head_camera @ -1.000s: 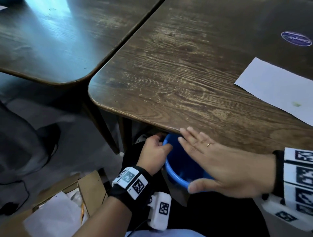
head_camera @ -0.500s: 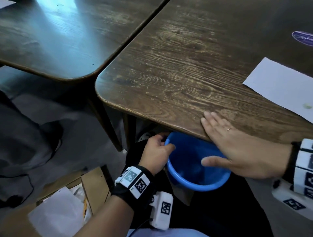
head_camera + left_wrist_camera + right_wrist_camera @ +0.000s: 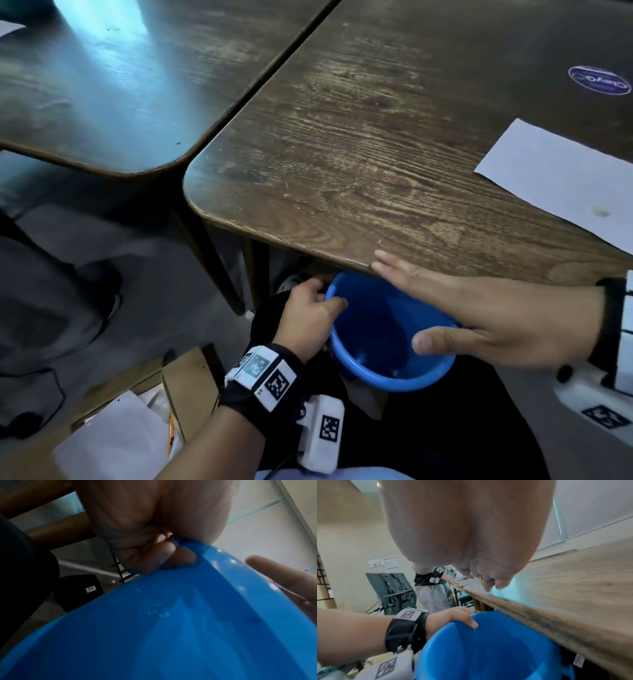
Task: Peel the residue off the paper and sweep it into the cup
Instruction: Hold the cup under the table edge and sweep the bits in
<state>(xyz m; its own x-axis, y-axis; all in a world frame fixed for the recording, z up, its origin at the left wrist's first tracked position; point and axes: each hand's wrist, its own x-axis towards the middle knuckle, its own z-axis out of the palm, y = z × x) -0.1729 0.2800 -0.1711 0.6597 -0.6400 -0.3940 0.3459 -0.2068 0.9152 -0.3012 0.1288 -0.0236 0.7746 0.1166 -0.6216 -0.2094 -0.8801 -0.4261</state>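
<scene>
Head cam high, facing down at table (image 3: 342,154) edge; both wrist cams close, all sharing blue cup (image 3: 383,380).

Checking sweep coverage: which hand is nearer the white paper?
Right. The right hand lies flat at the table edge, just below the white paper; the left hand grips the blue cup rim under the table, farther away.

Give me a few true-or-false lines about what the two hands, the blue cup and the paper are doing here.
1. The left hand grips the rim of the blue cup. True.
2. The cup stands on the table. False: it is held below the table edge.
3. The right hand is a closed fist. False: its fingers are straight, reaching the table edge.
4. The paper lies on the table. True.
5. The paper is inside the cup. False: it is on the table.
</scene>
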